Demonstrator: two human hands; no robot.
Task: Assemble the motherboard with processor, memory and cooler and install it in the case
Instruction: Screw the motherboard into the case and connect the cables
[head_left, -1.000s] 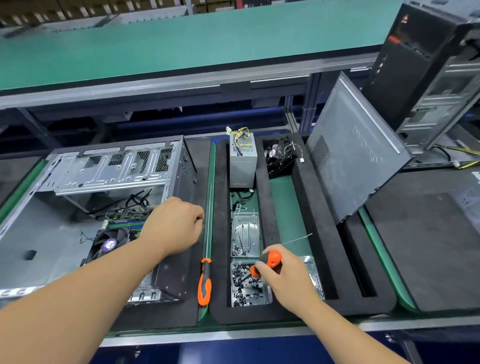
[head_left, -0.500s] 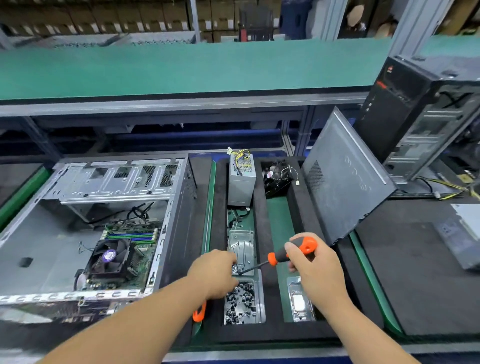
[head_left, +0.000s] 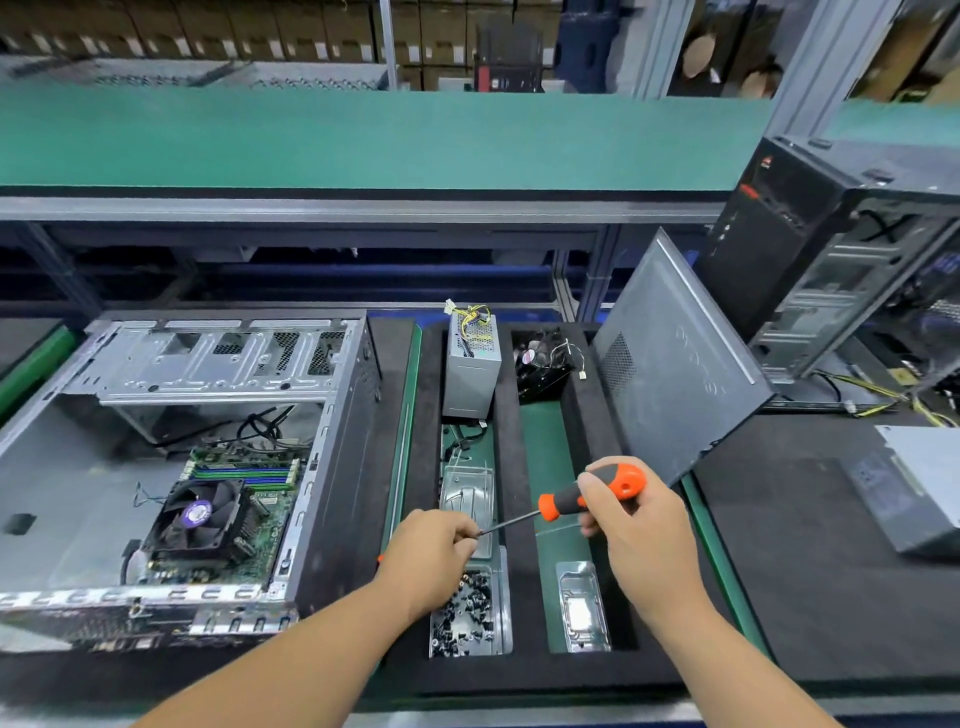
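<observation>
An open grey computer case lies on its side at the left. Inside it sits the green motherboard with memory sticks and a black cooler fan. My right hand grips the orange and grey handle of a screwdriver. Its thin shaft points left to my left hand, whose curled fingers meet the tip above a tray of black screws. Whether a screw is pinched there is hidden.
A black foam organiser holds a grey power supply, a spare fan, clear trays and a processor in a plastic shell. The case's side panel leans at the right. Another tower stands behind it.
My left hand left the case wall and came to the screw tray. My right hand lifted the screwdriver up and right, its tip now at my left fingers.
</observation>
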